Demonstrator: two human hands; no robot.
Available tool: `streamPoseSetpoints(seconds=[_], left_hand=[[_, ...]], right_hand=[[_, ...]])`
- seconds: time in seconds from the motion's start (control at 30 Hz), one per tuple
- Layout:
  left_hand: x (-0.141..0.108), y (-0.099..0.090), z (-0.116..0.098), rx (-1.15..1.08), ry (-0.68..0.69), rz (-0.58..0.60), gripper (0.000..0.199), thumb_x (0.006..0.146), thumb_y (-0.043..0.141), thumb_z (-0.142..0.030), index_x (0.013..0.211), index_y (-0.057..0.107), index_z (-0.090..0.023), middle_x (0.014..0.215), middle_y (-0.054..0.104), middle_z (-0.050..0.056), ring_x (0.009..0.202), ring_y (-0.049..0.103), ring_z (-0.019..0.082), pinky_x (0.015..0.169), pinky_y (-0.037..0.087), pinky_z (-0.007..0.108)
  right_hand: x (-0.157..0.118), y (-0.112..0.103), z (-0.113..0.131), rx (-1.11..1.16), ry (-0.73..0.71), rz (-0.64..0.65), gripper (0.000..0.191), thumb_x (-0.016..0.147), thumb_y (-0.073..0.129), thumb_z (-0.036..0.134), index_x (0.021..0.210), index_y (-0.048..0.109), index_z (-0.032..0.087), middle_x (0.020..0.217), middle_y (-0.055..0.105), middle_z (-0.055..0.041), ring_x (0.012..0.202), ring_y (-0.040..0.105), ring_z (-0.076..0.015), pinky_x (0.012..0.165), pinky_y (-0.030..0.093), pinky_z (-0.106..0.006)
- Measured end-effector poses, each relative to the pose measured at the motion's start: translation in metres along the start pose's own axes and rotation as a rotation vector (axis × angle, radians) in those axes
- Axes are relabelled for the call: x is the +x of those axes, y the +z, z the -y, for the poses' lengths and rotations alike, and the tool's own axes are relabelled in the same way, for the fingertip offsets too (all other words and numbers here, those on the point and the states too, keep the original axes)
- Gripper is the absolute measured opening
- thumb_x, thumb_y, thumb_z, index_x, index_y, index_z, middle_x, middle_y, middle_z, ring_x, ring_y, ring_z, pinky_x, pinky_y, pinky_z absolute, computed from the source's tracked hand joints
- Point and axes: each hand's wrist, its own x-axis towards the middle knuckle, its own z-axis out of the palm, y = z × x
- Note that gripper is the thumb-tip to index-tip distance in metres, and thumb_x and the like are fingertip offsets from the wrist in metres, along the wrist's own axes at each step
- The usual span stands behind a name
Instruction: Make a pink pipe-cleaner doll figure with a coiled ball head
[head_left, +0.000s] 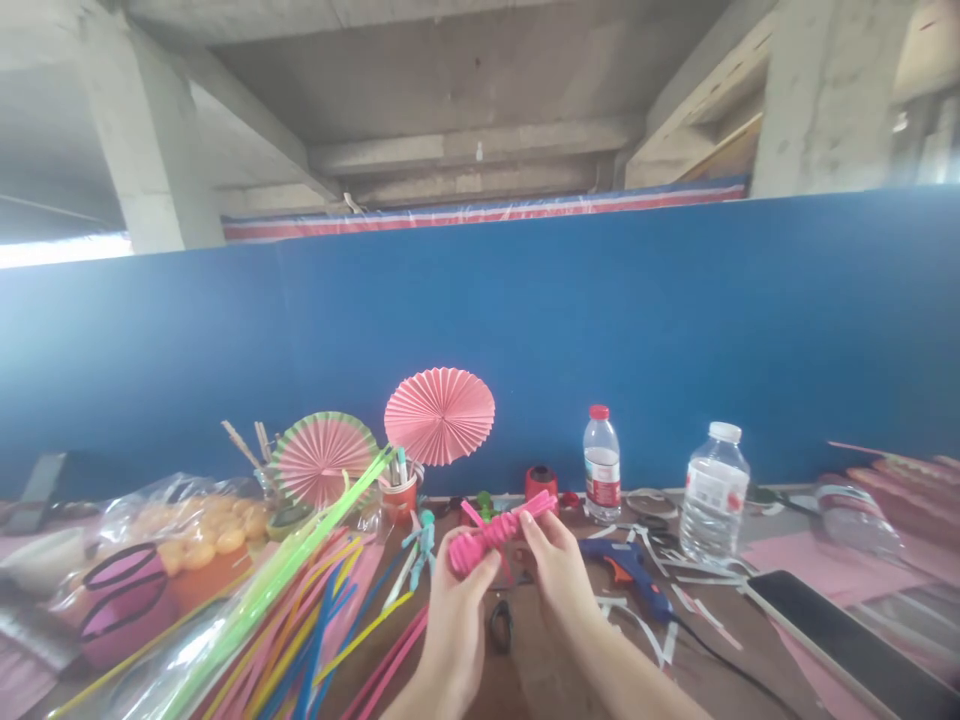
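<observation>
A bright pink bundle of wound fuzzy stems (489,538) is held up between both hands above the brown table. Its left, thicker end is gripped by my left hand (463,590), the fingers closed round it. At the right end, where straight pink strands stick out, the fingers of my right hand (553,560) are closed on it. Beneath the hands a small dark object (500,627) lies on the table. Right of my right hand is a blue glue gun (631,572) with an orange trigger.
Colourful stems (307,640) and a green bundle (292,565) lie left. Pink paper fans (440,416) stand behind. Two water bottles (602,470) (715,500), white strips and a phone (855,640) are on the right. A blue partition (525,320) rises behind the table.
</observation>
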Motion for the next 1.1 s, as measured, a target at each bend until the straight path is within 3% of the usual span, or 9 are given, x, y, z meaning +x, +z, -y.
streamPoseSetpoints(seconds=[0.07, 0.2, 0.3, 0.43, 0.63, 0.83, 0.93, 1.1], left_hand=[[-0.001, -0.009, 0.006, 0.055, -0.040, 0.064, 0.035, 0.066, 0.070, -0.018, 0.094, 0.050, -0.021, 0.084, 0.064, 0.000, 0.081, 0.060, 0.016, 0.073, 0.044, 0.026], [0.002, -0.036, 0.010, 0.129, -0.105, -0.009, 0.033, 0.074, 0.060, -0.041, 0.097, 0.048, -0.020, 0.086, 0.062, 0.003, 0.079, 0.060, 0.018, 0.069, 0.044, 0.029], [-0.003, -0.046, 0.015, 0.213, -0.169, 0.110, 0.033, 0.067, 0.067, -0.039, 0.089, 0.051, -0.019, 0.078, 0.061, 0.001, 0.072, 0.060, 0.018, 0.065, 0.045, 0.030], [-0.015, -0.044, 0.029, 0.328, -0.214, 0.219, 0.032, 0.059, 0.075, -0.032, 0.081, 0.055, -0.017, 0.070, 0.062, 0.000, 0.070, 0.060, 0.018, 0.065, 0.045, 0.028], [-0.015, -0.052, 0.044, 0.243, -0.282, 0.182, 0.026, 0.061, 0.074, -0.029, 0.075, 0.057, -0.016, 0.066, 0.062, 0.000, 0.061, 0.059, 0.014, 0.060, 0.045, 0.025], [-0.014, -0.059, 0.048, 0.147, -0.382, 0.140, 0.019, 0.064, 0.072, -0.026, 0.070, 0.057, -0.016, 0.066, 0.062, -0.001, 0.058, 0.060, 0.012, 0.059, 0.047, 0.025], [-0.015, -0.058, 0.047, 0.138, -0.425, 0.105, 0.022, 0.062, 0.074, -0.023, 0.066, 0.053, -0.017, 0.064, 0.062, -0.002, 0.055, 0.061, 0.012, 0.059, 0.048, 0.025], [-0.015, -0.053, 0.046, 0.195, -0.424, 0.090, 0.023, 0.062, 0.073, -0.025, 0.063, 0.052, -0.016, 0.053, 0.058, -0.004, 0.043, 0.051, 0.008, 0.045, 0.040, 0.019]], right_hand=[[0.009, -0.012, -0.002, -0.019, 0.031, 0.026, 0.034, 0.074, 0.055, 0.052, 0.079, 0.053, 0.018, 0.068, 0.059, 0.0006, 0.057, 0.054, -0.0131, 0.053, 0.040, -0.023], [0.013, -0.030, -0.005, -0.090, 0.104, 0.130, 0.035, 0.065, 0.065, 0.050, 0.064, 0.054, 0.016, 0.053, 0.053, 0.0044, 0.046, 0.047, -0.0098, 0.047, 0.036, -0.022], [0.002, -0.035, -0.013, -0.167, 0.173, 0.241, 0.031, 0.059, 0.071, 0.042, 0.057, 0.058, 0.014, 0.046, 0.053, 0.0044, 0.040, 0.042, -0.0081, 0.043, 0.031, -0.021], [-0.018, -0.035, -0.028, -0.211, 0.216, 0.291, 0.026, 0.057, 0.072, 0.036, 0.057, 0.061, 0.013, 0.048, 0.056, 0.0032, 0.043, 0.045, -0.0092, 0.045, 0.034, -0.022], [-0.027, -0.040, -0.044, -0.117, 0.233, 0.268, 0.021, 0.069, 0.062, 0.036, 0.075, 0.059, 0.016, 0.056, 0.055, 0.0042, 0.051, 0.051, -0.0109, 0.053, 0.040, -0.023], [-0.031, -0.045, -0.049, -0.084, 0.253, 0.299, 0.015, 0.067, 0.068, 0.028, 0.070, 0.062, 0.014, 0.064, 0.057, 0.0016, 0.057, 0.051, -0.0107, 0.054, 0.039, -0.022], [-0.031, -0.045, -0.048, -0.166, 0.184, 0.307, 0.012, 0.065, 0.070, 0.025, 0.070, 0.066, 0.015, 0.070, 0.059, 0.0004, 0.062, 0.053, -0.0127, 0.058, 0.041, -0.024], [-0.027, -0.046, -0.044, -0.381, 0.102, 0.325, 0.004, 0.067, 0.067, 0.020, 0.069, 0.068, 0.017, 0.070, 0.060, -0.0004, 0.065, 0.055, -0.0147, 0.062, 0.042, -0.025]])
